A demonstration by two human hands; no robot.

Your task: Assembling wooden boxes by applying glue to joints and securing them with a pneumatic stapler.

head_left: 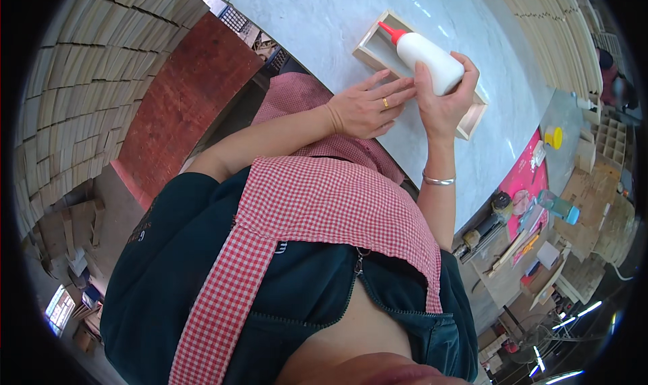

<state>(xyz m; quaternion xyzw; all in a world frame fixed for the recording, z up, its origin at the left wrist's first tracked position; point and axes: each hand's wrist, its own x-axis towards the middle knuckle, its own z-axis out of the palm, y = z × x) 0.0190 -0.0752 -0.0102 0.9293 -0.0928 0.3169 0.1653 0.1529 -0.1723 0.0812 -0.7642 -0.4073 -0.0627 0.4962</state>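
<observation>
My right hand point(445, 110) grips a white squeeze bottle point(429, 56) with a red pointed nozzle. The bottle is tilted, its nozzle pointing to the far left over a long, shallow wooden box point(370, 59). That box lies at a slant on the table, and the bottle and my right hand hide much of its middle. My left hand point(370, 108), with a ring on one finger, has its fingers outstretched at the box's near side, fingertips close to my right thumb. Whether they touch the box I cannot tell.
The box rests on a grey-white marbled tabletop point(304, 20). Stacked wooden strips point(101, 54) rise at the left beside a reddish-brown board point(192, 81); more stacks point(553, 27) stand far right. At the right are a yellow tub point(553, 137), a blue-capped clear container point(559, 206) and scattered tools.
</observation>
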